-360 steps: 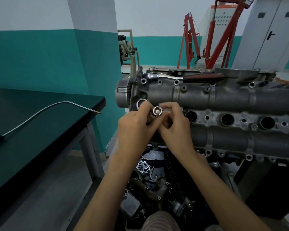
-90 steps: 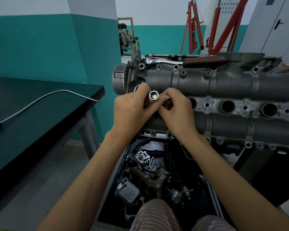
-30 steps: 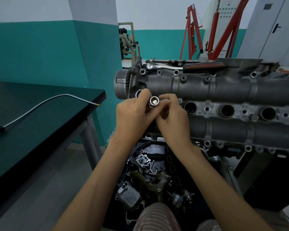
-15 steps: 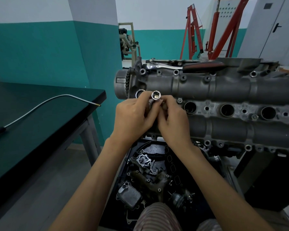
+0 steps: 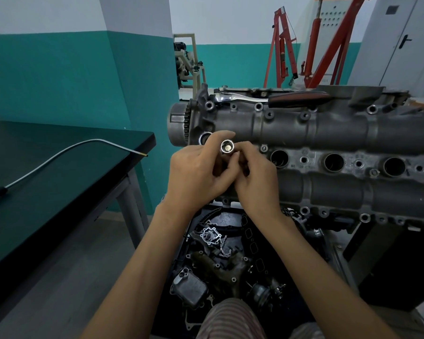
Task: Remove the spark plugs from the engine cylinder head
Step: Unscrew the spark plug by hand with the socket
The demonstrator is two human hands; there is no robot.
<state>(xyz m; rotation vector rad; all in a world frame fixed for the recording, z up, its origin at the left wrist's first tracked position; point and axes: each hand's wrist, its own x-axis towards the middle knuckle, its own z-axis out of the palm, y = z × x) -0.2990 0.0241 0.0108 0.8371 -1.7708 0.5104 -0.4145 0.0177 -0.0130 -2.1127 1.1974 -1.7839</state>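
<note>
Head view: both hands meet in front of the engine cylinder head (image 5: 328,133), at its left end. The left hand (image 5: 196,172) is curled round a spark plug socket (image 5: 227,147), its open mouth turned up toward the camera; something pale sits inside, probably a spark plug, though it is too small to be sure. The right hand (image 5: 255,177) pinches at the socket's lower part with curled fingers, likely working the plug free. Three plug wells (image 5: 333,162) to the right look dark and open. A ratchet (image 5: 267,97) lies along the head's far edge. A dark bench (image 5: 59,182) stands at left, carrying a bent metal rod (image 5: 66,152) near its right edge. Teal walls and a red engine hoist (image 5: 313,45) stand behind; loose engine parts (image 5: 216,260) lie on the floor below.
</note>
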